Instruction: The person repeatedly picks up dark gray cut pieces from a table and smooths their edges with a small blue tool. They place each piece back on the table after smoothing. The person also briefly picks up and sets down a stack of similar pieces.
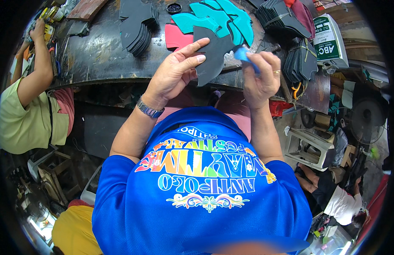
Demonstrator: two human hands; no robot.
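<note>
My left hand (173,74) pinches a flat dark grey cut-out piece (212,61) by its left side, thumb on top, above the near edge of the black table (95,55). In my right hand (263,78), the fingers are closed on a small soft-looking blue piece (241,54), close to the right edge of the dark piece; its exact kind is unclear. Beyond lie several teal cut-out pieces (222,25) with dark edges, overlapping, and a coral-red piece (177,36) partly behind the dark one. A small round dish (174,8) with dark contents stands near them.
A stack of dark grey pieces (137,32) lies left of centre. Tied stacks (277,19) and another tied bundle (300,63) sit at right beside a white-green box (328,40). An orange-handled tool (296,91) is nearby. A co-worker's arm (37,72) reaches over the table's left end.
</note>
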